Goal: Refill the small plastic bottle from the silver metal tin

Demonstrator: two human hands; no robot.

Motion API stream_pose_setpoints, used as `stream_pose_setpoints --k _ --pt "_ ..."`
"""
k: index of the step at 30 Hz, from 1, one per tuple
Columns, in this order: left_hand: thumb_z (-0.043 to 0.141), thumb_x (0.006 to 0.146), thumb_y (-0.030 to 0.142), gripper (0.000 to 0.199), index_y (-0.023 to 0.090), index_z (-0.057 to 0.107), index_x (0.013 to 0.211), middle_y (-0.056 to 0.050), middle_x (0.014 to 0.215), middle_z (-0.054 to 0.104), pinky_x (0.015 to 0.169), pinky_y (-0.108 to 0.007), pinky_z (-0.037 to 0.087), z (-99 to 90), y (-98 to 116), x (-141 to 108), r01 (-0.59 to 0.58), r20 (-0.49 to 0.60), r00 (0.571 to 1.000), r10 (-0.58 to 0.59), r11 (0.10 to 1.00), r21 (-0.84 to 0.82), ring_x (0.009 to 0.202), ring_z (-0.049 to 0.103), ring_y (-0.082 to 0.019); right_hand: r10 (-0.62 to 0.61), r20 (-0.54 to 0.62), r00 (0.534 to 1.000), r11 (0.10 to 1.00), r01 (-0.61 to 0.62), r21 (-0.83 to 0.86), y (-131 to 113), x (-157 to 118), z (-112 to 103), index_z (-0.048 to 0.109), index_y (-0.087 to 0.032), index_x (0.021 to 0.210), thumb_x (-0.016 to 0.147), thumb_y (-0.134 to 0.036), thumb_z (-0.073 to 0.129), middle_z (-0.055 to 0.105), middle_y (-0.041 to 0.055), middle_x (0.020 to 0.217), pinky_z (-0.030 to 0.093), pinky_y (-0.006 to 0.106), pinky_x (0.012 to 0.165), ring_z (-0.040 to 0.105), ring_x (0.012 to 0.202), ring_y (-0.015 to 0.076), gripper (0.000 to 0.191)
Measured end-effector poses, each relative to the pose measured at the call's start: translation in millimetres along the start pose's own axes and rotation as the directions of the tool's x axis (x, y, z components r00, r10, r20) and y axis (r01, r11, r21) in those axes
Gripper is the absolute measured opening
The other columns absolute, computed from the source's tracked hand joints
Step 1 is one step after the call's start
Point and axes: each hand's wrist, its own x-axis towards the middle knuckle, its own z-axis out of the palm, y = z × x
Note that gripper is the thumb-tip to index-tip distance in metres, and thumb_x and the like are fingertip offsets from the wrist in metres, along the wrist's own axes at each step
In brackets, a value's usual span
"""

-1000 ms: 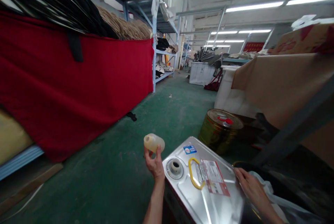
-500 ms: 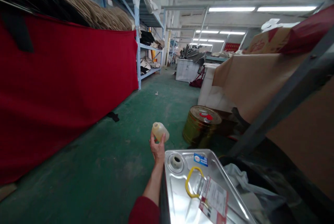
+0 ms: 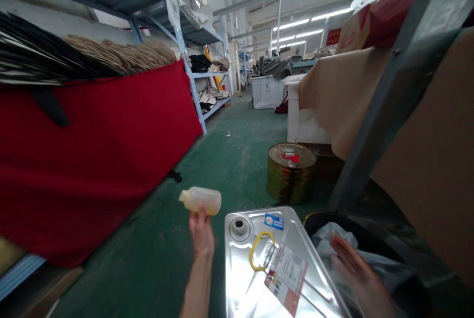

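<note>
A translucent bottle (image 3: 206, 200) with yellowish liquid lies on its side in my left hand (image 3: 202, 233), its neck pointing left. Beside that hand stands a silver metal can (image 3: 242, 263) with an uncapped round spout (image 3: 240, 227) at its far left corner, a yellow handle (image 3: 252, 255), a blue sticker and a red-and-white label (image 3: 291, 271). My right hand (image 3: 357, 271), slightly blurred, is raised to the right of the can with its fingers extended and nothing visible in it.
Beyond the can, a gold-green drum (image 3: 291, 179) with a red cap stands on the green floor. A black bin (image 3: 322, 219) holding clear plastic is at the right, near a slanted metal post (image 3: 388, 81). Red cloth (image 3: 111, 160) hangs from the left shelving.
My left hand has moved left with the bottle, which has turned from pointing toward the upper left to lying nearly level. My right hand has come into view. The view has shifted and tilted.
</note>
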Motion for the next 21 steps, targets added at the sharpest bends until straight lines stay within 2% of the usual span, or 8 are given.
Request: stream_pose_setpoints --k 2,4,8,9,11,13,17,21 --pt "0.077 0.062 0.047 0.054 0.024 0.064 0.109 -0.007 0.111 0.068 0.084 -0.030 0.050 -6.7 22.3 -15.4 0.105 0.022 0.994 -0.103 0.986 -0.128 0.103 0.062 -0.021 -0.028 0.048 0.998 0.998 0.025 0.050 -13.3 34.2 10.4 0.046 -0.019 0.128 0.069 -0.055 0.070 0.043 0.0137 0.141 0.029 0.040 0.108 0.037 0.130 0.0278 0.073" --pt "0.077 0.059 0.050 0.053 0.025 0.066 0.105 -0.006 0.103 0.071 0.080 -0.031 0.052 -16.3 32.3 -29.5 0.188 0.023 0.982 -0.187 0.965 -0.184 0.098 0.064 -0.023 -0.049 0.072 0.996 0.995 0.043 0.088 -17.8 65.2 24.6 0.045 -0.019 0.129 0.064 -0.057 0.074 0.041 0.0148 0.142 0.027 0.040 0.109 0.036 0.131 0.0267 0.080" --pt "0.080 0.050 0.052 0.055 0.021 0.070 0.095 -0.009 0.091 0.073 0.072 -0.033 0.055 -38.5 12.5 -61.0 0.377 0.062 0.926 -0.372 0.915 -0.144 0.084 0.068 -0.026 0.007 0.147 0.989 0.994 -0.023 0.107 -1.4 97.4 56.2 0.054 -0.017 0.121 0.066 -0.056 0.074 0.049 0.0166 0.135 0.029 0.051 0.106 0.043 0.125 0.0299 0.070" --pt "0.082 0.050 0.050 0.056 0.020 0.069 0.095 -0.009 0.091 0.073 0.074 -0.035 0.055 -43.5 3.2 -68.8 0.419 0.075 0.908 -0.413 0.902 -0.108 0.086 0.068 -0.028 0.035 0.169 0.985 0.993 -0.053 0.102 4.4 99.4 62.9 0.058 -0.015 0.115 0.065 -0.054 0.075 0.053 0.0162 0.131 0.030 0.053 0.105 0.046 0.123 0.0310 0.065" --pt "0.083 0.049 0.048 0.058 0.020 0.068 0.098 -0.010 0.094 0.073 0.081 -0.035 0.053 -52.1 -13.6 -81.0 0.360 -0.005 0.933 -0.361 0.932 -0.044 0.097 0.066 -0.030 0.102 0.221 0.970 0.988 -0.125 0.093 12.5 99.6 73.0 0.065 -0.016 0.105 0.062 -0.052 0.078 0.061 0.0137 0.121 0.033 0.053 0.103 0.051 0.118 0.0326 0.058" --pt "0.085 0.045 0.047 0.064 0.018 0.068 0.099 -0.013 0.099 0.071 0.087 -0.037 0.052 -58.9 -24.1 -86.1 0.313 -0.021 0.950 -0.312 0.946 0.083 0.106 0.062 -0.035 0.173 0.280 0.944 0.975 -0.205 0.089 13.8 97.4 79.6 0.069 -0.019 0.099 0.058 -0.051 0.080 0.067 0.0108 0.109 0.039 0.049 0.099 0.057 0.110 0.0336 0.053" --pt "0.086 0.039 0.047 0.073 0.016 0.067 0.102 -0.019 0.103 0.069 0.094 -0.044 0.048 -69.7 -29.4 -78.0 0.296 0.011 0.952 -0.306 0.929 0.224 0.114 0.056 -0.042 0.276 0.355 0.893 0.939 -0.329 0.098 3.9 89.9 90.5 0.071 -0.023 0.096 0.060 -0.048 0.078 0.071 0.0078 0.096 0.050 0.044 0.086 0.063 0.097 0.0339 0.045" --pt "0.086 0.036 0.050 0.078 0.018 0.067 0.104 -0.019 0.107 0.068 0.096 -0.047 0.047 -82.0 -37.8 -65.1 0.313 0.023 0.946 -0.323 0.931 0.190 0.116 0.054 -0.043 0.322 0.308 0.895 0.925 -0.367 0.100 -1.2 77.6 101.3 0.071 -0.026 0.096 0.063 -0.043 0.076 0.071 0.0055 0.095 0.053 0.041 0.079 0.066 0.091 0.0324 0.038"
